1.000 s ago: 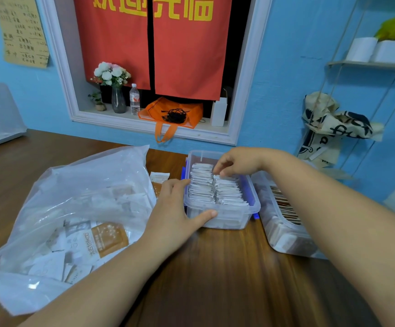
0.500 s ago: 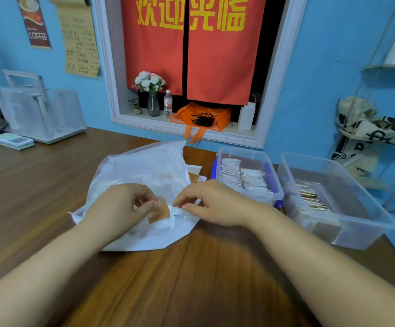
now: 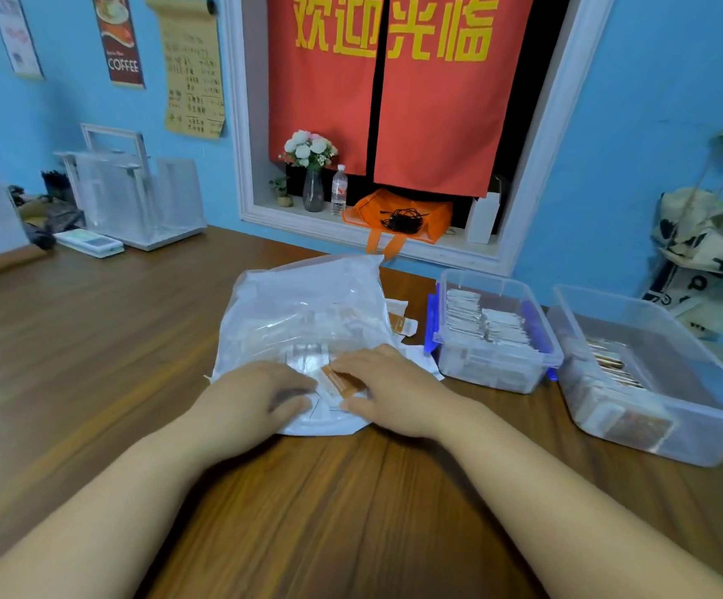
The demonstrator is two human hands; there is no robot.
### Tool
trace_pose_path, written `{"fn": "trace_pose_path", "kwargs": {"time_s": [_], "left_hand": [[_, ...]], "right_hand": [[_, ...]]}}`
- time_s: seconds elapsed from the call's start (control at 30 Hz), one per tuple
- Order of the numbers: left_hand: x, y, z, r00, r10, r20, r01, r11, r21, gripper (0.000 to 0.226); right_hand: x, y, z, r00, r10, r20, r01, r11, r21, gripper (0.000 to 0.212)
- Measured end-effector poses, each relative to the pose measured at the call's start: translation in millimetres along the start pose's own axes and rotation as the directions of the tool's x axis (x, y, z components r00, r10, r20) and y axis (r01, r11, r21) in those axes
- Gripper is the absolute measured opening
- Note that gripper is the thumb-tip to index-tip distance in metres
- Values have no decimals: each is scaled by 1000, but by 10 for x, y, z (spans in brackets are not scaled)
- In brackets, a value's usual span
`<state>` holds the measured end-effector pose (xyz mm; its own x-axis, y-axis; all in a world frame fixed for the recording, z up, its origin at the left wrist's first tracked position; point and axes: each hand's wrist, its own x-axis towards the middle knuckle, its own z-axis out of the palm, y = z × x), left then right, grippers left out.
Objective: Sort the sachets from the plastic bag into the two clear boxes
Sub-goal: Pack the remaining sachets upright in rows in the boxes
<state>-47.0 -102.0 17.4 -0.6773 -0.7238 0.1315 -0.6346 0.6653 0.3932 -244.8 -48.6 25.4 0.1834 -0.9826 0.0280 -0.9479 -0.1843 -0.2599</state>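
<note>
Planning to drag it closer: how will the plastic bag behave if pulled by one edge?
Probably floppy: the plastic bag is thin and crumpled. Likely light, so it may slide easily on the smooth table. Loose sachets inside could shift.

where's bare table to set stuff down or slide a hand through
Bare wood lies left of the plastic bag, up to the wire rack, and along the near edge. Crowded: loose sachets fill the gap between bag and small clear box; the large clear box sits close beside.

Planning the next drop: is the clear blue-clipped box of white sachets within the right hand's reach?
Probably yes: the right hand rests just left of that open-topped clear blue-clipped box, nothing tall between them.
</note>
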Motion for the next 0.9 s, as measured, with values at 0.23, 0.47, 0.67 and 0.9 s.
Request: {"fn": "trace_pose_path", "kwargs": {"time_s": [0.23,0.47,0.67,0.9], "left_hand": [[-34,-27,-113,994,-68,-81,56,988,-141,31],[-37,-104,-164,998,-62,8,62,990,-125,25],[-15,-91,-182,995,-91,-41,76,960,-271,7],[15,-70,-135,993,-103,-60,85,963,-255,11]], "right_hand": [[-89,80,-66,1000,13,11,-14,994,109,54],[-8,80,-53,999,35,42,-39,992,119,59],[13,55,-32,999,-9,-34,9,1000,3,38],[-14,46,-56,999,-31,-42,25,989,-147,32]]}}
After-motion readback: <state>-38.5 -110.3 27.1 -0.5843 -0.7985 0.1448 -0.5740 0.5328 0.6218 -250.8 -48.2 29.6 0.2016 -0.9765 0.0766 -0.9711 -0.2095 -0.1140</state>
